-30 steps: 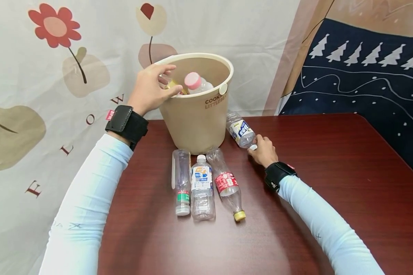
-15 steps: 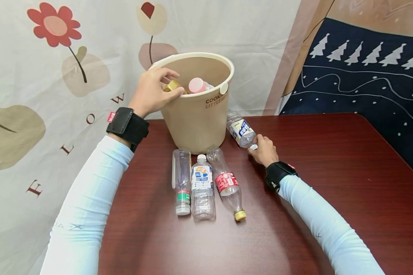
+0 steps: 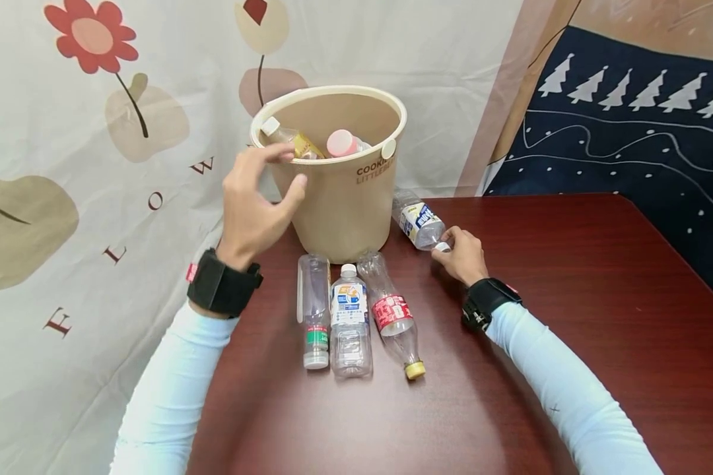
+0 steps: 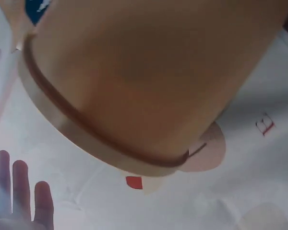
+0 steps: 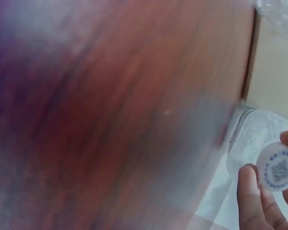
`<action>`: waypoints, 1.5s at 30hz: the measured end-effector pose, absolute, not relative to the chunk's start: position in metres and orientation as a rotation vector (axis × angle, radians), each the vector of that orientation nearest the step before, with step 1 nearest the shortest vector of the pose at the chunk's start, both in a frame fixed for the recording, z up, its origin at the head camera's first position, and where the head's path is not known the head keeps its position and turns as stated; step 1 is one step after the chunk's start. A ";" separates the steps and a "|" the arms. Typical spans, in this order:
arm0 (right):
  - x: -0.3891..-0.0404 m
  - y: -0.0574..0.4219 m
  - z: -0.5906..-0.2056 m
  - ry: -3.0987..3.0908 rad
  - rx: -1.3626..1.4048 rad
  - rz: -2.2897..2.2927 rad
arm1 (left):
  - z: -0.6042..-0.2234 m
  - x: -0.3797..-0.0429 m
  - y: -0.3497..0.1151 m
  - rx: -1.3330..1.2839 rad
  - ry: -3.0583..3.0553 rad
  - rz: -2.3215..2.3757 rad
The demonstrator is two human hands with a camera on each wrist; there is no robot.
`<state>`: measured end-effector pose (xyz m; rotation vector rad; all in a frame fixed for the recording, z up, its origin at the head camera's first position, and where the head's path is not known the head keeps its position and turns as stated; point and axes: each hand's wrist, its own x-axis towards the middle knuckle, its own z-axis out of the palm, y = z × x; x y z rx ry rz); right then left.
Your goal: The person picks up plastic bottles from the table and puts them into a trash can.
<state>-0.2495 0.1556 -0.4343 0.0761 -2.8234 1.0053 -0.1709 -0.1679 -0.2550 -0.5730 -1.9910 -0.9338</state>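
Note:
In the head view my left hand (image 3: 260,206) is in front of the beige bucket (image 3: 344,198), just below its left rim, fingers spread and holding nothing. Inside the bucket, a yellow-labelled bottle (image 3: 300,143) leans with its white cap at the left rim, beside a pink-capped bottle (image 3: 342,142). My right hand (image 3: 465,256) pinches the white cap end of a clear plastic bottle (image 3: 418,221) with a blue and white label, lying right of the bucket. The right wrist view shows fingers around that white cap (image 5: 278,167).
On the dark red table (image 3: 546,264), three bottles lie before the bucket: one with a green label band (image 3: 316,310), one with a white and blue label (image 3: 350,323), and a red-labelled one with a yellow cap (image 3: 392,315). A printed cloth (image 3: 451,79) hangs behind.
My left hand has come away from the bucket's opening, down toward me, leaving the yellow-labelled bottle inside. My right hand stays at the bottle's cap.

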 end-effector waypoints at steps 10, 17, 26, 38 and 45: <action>-0.247 0.160 -0.423 -2.496 0.067 1.206 | -0.308 -0.123 -0.167 -0.647 -1.946 -1.430; -0.230 0.180 -0.416 -2.330 -0.047 1.363 | -0.336 -0.113 -0.170 -0.725 -1.924 -1.576; -0.183 0.204 -0.393 -2.076 0.080 1.734 | -0.351 -0.116 -0.185 -0.682 -1.853 -1.672; -0.144 0.196 -0.372 -1.760 0.529 2.092 | -0.355 -0.125 -0.166 -0.793 -1.887 -1.731; -0.139 0.190 -0.368 -1.645 0.602 2.165 | -0.359 -0.129 -0.156 -0.820 -1.897 -1.756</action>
